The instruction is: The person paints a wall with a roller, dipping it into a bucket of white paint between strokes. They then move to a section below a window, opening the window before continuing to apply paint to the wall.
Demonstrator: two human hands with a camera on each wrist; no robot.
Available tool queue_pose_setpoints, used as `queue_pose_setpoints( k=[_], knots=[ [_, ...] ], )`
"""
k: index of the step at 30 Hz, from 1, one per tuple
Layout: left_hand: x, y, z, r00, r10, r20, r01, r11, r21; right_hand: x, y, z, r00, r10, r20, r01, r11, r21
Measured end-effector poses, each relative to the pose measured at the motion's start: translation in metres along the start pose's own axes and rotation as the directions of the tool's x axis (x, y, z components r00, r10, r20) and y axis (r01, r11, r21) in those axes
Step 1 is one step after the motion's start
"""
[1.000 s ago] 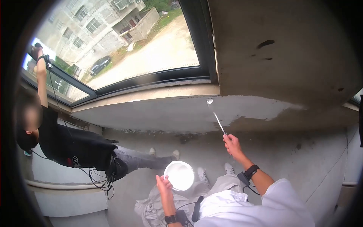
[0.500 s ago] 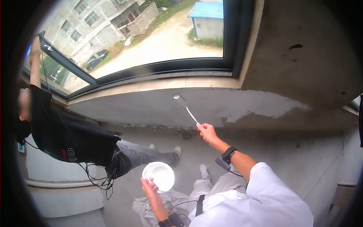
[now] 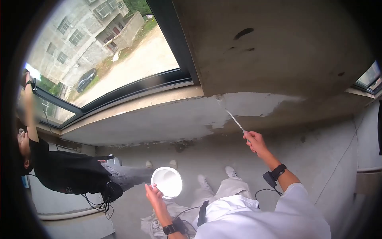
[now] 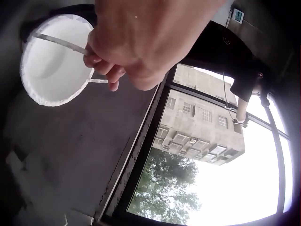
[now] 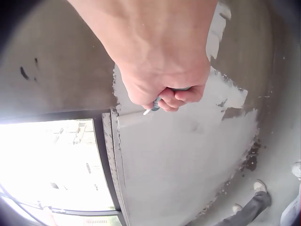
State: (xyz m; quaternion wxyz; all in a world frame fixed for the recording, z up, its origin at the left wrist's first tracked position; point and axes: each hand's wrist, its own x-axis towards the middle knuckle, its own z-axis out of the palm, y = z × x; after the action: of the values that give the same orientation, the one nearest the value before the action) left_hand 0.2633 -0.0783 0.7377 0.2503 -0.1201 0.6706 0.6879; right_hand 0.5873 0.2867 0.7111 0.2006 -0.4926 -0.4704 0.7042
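Observation:
My right hand (image 3: 256, 143) grips the handle of a long thin white-coated tool (image 3: 234, 119); its far end touches the wall by the window corner. In the right wrist view the right hand (image 5: 162, 70) has its fingers curled round the handle, and most of the tool is hidden. My left hand (image 3: 156, 199) holds a white bucket (image 3: 167, 182) by its handle. The left wrist view shows the left hand (image 4: 141, 42) with fingers round the bucket's handle (image 4: 63, 43), beside the bucket's white inside (image 4: 56, 66). Pale coating (image 3: 254, 102) covers part of the wall.
A person in black (image 3: 71, 171) stands at the left, one arm raised to the window frame (image 3: 135, 88). Bare brown wall (image 3: 278, 44) lies at the upper right. Cables (image 3: 97, 205) hang by that person, and a pipe (image 3: 71, 215) runs along the lower left.
The tool's far end has moved right along the wall to the window corner, with my right hand moving right too. The view has shifted, and the bucket stays in my left hand.

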Motion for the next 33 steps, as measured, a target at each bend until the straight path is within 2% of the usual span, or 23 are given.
queue_pose_setpoints(
  k=[5,8,11,14,18,25,27,29,31,32,33],
  knots=[
    [-0.017,-0.026,0.062,0.995,-0.052,0.082,0.049,0.998,0.038,-0.022,-0.009,-0.099,0.989,0.038,-0.142,-0.044,0.998,-0.037],
    [-0.025,-0.035,0.088,0.991,-0.065,0.121,0.06,0.997,0.047,-0.03,-0.013,-0.136,0.975,0.066,-0.211,-0.08,0.995,-0.06],
    [-0.031,-0.035,0.104,0.991,-0.059,0.12,0.056,0.998,0.031,-0.026,-0.006,-0.154,0.973,0.076,-0.219,-0.103,0.988,-0.118],
    [-0.034,-0.03,0.101,0.992,-0.061,0.115,0.058,0.998,0.03,-0.018,0.001,-0.141,0.98,0.067,-0.187,-0.106,0.972,-0.211],
    [-0.024,-0.026,0.087,0.994,-0.084,0.067,0.082,0.996,0.045,0.001,0.022,-0.069,0.995,0.064,-0.079,-0.079,0.976,-0.202],
    [0.002,-0.002,0.012,0.993,-0.088,-0.082,0.092,0.994,0.05,0.063,0.073,0.123,0.997,0.061,0.042,-0.049,0.971,-0.233],
    [0.01,0.011,-0.014,0.988,-0.103,-0.116,0.11,0.992,0.061,0.083,0.088,0.186,0.995,0.077,0.06,-0.054,0.948,-0.314],
    [0.019,0.016,-0.036,0.989,-0.089,-0.121,0.101,0.991,0.094,0.118,0.122,0.245,0.998,-0.036,0.059,0.058,0.909,-0.412],
    [0.027,0.026,-0.049,0.985,-0.103,-0.136,0.119,0.986,0.114,0.137,0.14,0.3,0.999,0.004,0.041,0.015,0.896,-0.444],
    [0.03,0.03,-0.055,0.986,-0.099,-0.138,0.116,0.986,0.123,0.134,0.128,0.32,0.995,0.079,0.066,-0.039,0.884,-0.466],
    [0.031,0.036,-0.063,0.986,-0.097,-0.135,0.115,0.984,0.132,0.127,0.122,0.337,0.998,0.056,0.034,-0.033,0.872,-0.489]
  ],
)
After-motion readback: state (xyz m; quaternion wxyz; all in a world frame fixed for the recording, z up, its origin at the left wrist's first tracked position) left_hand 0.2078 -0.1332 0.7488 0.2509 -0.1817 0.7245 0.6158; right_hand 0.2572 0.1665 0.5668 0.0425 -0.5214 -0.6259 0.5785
